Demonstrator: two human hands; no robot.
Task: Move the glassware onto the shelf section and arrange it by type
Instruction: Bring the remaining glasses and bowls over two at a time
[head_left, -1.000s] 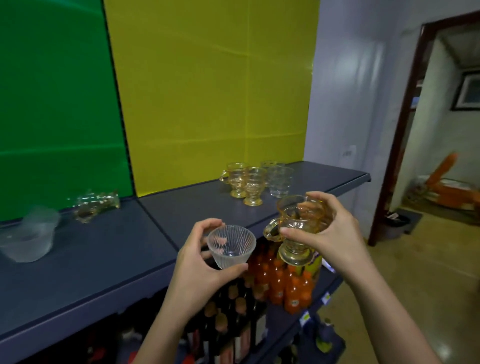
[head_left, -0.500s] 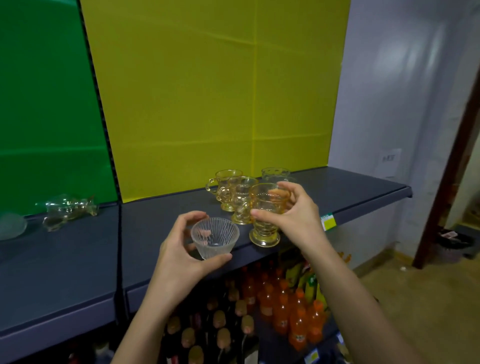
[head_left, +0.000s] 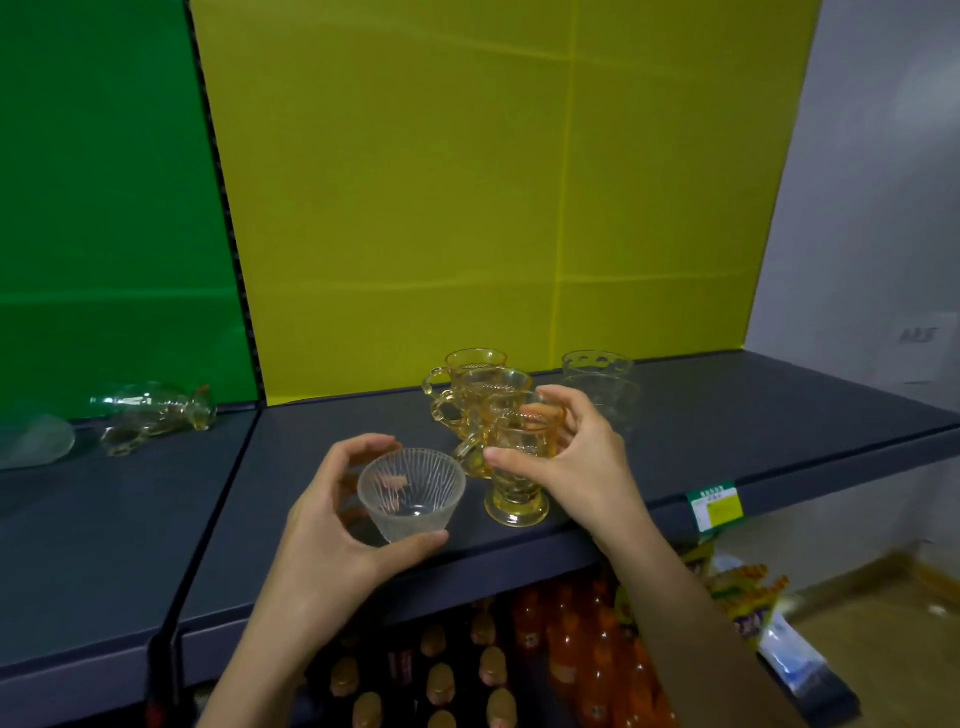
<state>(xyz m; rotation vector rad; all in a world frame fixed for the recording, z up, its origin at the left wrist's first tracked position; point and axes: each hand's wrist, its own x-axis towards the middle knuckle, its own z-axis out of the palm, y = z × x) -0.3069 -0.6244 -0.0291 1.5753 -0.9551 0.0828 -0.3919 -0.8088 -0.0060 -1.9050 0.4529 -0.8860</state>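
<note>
Two pieces are in hand at the front edge of the shelf (head_left: 727, 447). Item one: amber mug (head_left: 519, 467), footed, pressed glass, upright, long axis vertical, foot seemingly set down on the shelf near its front edge, just in front of two like amber mugs (head_left: 480, 384); which way its handle points cannot be told with certainty. It is pinched at the rim and upper body by the right hand (head_left: 576, 462), thumb in front, fingers behind. Item two: ribbed bowl (head_left: 410, 493), clear, conical, mouth up, axis vertical, held just above the front edge, left of the mug and apart from it. It is cradled by the left hand (head_left: 332, 525), thumb under the base, fingers curled behind the wall. Both are judged rigid, light, smooth and breakable; patterned walls should aid grip, and hold is best taken round the body, not the thin rim. Clear tumblers (head_left: 597, 379) are stacked toward the back edge, to the right. More glassware (head_left: 156, 415) lies tipped on the adjoining shelf section, left.
</note>
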